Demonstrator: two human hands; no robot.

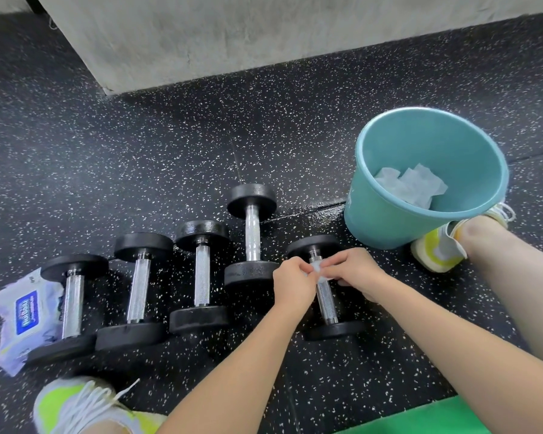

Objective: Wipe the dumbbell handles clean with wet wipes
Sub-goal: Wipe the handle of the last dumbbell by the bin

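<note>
Both sets of fingers pinch a small white wet wipe point(318, 272) between them, the left hand point(292, 281) and right hand point(356, 272) closed on its opposite edges right over the upper end of the handle of the rightmost dumbbell point(325, 288). To do this step well, it seems best to spread the wipe flat, wrap it round the knurled steel bar, and draw it the full length between the two black heads while twisting, so the grooves get cleaned and not just the top.

That handle is bright, ridged chrome; the heads are matte black discs resting on the speckled rubber floor point(170, 158). Four more dumbbells point(201, 274) lie in a row to the left, with the wipes packet point(25, 314) beside the farthest. A teal bucket point(389, 220) near the right hand holds crumpled wipes.
</note>
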